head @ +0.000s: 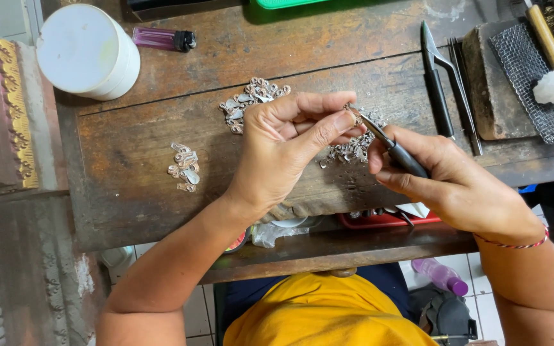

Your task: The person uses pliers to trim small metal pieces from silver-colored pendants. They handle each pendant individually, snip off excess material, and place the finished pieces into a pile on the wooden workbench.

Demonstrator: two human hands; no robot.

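Wooden bench (161, 134) | three silver-piece piles (185, 168) | two hands: left (283, 150), right (456, 182) | one tweezers (389, 146)

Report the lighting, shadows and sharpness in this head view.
Head view: soft, even light, no harsh glare; the left hand casts only a faint shadow on the wooden bench; the tweezers in the right hand and the small silver pieces look sharp; frame edges bend slightly.

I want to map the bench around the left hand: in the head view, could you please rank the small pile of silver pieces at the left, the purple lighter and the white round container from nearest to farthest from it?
From the left hand:
1. Small pile of silver pieces, just to its left on the wooden bench.
2. Purple lighter, at the bench's far edge, left of the hand.
3. White round container, far left corner, beyond the lighter.
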